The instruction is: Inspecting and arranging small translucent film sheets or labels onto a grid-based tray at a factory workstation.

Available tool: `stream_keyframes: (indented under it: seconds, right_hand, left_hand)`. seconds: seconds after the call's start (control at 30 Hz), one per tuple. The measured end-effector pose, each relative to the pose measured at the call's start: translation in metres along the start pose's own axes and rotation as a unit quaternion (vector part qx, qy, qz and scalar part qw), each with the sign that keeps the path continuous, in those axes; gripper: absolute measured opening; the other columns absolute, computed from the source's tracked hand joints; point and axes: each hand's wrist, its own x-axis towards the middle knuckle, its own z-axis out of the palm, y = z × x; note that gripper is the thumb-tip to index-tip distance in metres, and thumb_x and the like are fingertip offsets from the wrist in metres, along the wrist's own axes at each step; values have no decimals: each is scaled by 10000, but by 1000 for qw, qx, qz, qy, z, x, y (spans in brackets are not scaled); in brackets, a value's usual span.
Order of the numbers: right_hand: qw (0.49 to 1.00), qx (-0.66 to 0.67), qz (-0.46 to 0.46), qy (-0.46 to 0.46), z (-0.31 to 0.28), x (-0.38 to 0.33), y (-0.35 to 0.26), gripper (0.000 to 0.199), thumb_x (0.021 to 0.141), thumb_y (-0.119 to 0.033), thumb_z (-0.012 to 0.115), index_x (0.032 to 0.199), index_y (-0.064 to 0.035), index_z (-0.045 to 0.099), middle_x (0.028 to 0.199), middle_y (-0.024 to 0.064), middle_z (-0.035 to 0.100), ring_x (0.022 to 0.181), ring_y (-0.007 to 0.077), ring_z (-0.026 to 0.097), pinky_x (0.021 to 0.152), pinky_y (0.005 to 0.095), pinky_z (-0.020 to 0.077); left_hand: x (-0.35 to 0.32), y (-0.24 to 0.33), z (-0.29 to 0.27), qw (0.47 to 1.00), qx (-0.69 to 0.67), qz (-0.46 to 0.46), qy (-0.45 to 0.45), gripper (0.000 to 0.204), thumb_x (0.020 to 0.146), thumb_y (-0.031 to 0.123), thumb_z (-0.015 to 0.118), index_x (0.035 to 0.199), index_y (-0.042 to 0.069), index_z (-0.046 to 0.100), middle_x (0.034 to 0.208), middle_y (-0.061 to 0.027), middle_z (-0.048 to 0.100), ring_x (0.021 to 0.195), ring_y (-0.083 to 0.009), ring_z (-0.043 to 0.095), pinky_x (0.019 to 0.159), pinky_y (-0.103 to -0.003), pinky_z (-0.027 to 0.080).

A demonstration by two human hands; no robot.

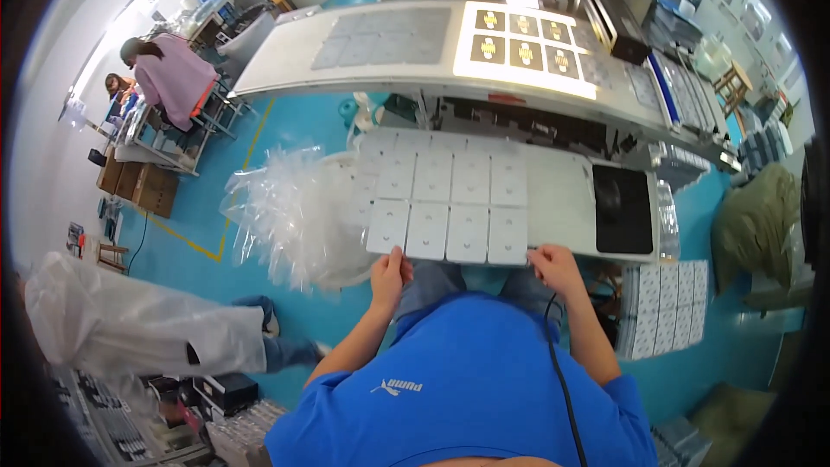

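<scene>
A sheet of white square pads, joined in rows, lies on a white worktable in front of me. My left hand pinches the sheet's near left corner. My right hand grips the sheet's near right corner. Both hands sit at the table's front edge, just above my blue shirt.
A black pad lies at the table's right end. A pile of clear plastic bags sits to the left. Behind runs a conveyor with a lit panel of dark squares. More pad sheets lie lower right. A seated person works far left.
</scene>
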Motion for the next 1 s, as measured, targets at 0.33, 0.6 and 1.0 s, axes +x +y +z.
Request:
stream_keyframes:
  seconds: [0.33,0.6,1.0]
  right_hand:
    - [883,-309,-252,247,-15,66,10,230,956,-278,692,936,-51,719,797,158,714,727,339,697,689,427,533]
    - [845,-387,-248,273,-38,80,37,318,1009,-357,640,1022,-54,736,865,154,746,758,328,719,688,426,550]
    - [830,-314,-339,312,-4,75,9,144,946,-153,712,881,-24,703,663,117,650,557,211,614,562,347,492]
  left_hand:
    - [64,78,-22,925,187,240,226,336,1065,266,547,970,-36,660,823,-230,667,739,-285,619,702,-441,493]
    - [53,136,-11,914,-18,312,259,180,1076,166,552,1129,3,604,828,-159,612,763,-296,611,735,-425,498]
    - [116,374,-132,798,161,512,273,289,1128,242,516,928,42,572,806,45,427,796,-65,387,686,-256,365]
